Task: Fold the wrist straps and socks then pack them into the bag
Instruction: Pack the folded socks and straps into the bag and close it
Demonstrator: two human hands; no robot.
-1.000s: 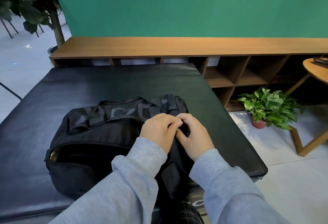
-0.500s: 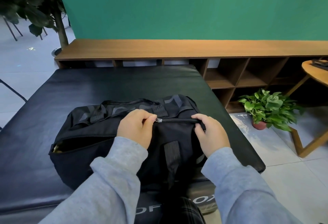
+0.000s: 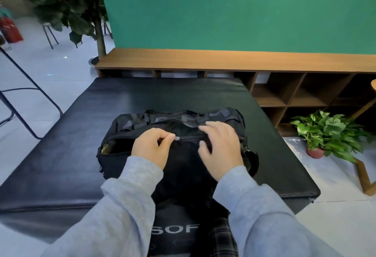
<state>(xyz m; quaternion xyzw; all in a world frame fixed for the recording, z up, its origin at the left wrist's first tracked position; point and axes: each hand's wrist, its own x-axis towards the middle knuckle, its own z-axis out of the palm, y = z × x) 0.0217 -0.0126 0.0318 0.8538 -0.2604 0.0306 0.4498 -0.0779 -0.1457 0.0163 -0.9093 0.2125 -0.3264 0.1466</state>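
L hand: thumb + index fingers pinch the small silver zip pull, other fingers curled under. Pull sits abt mid-length of the bag's top zip; zip looks closed from the pull toward 3 o'clock, open toward 9 o'clock, where a dark gap shows w/ sth brownish inside, can't tell what.

R hand: fingers spread wide and relaxed, holding nothing, laid over the bag top at 3 o'clock of the pull. Fingertips reach the grey-patterned strap area; edges blurred, so can't tell if palm presses down or just hovers. Both arms in light grey sleeves.

Black bag lies on its side on a black padded bench, nr the front edge, centre of view, long axis 9-to-3. White letters "SOF" on the bench's front face at 6 o'clock, next to plaid trousers.

No loose wrist straps or socks visible.

Beyond the bench at 12 o'clock: low wooden shelf unit w/ open cubbies, green wall behind. Potted green plant on the floor at 3 o'clock, beside a wooden table leg. Tall dark-leafed tree at 11 o'clock; black metal frame at 9 o'clock.
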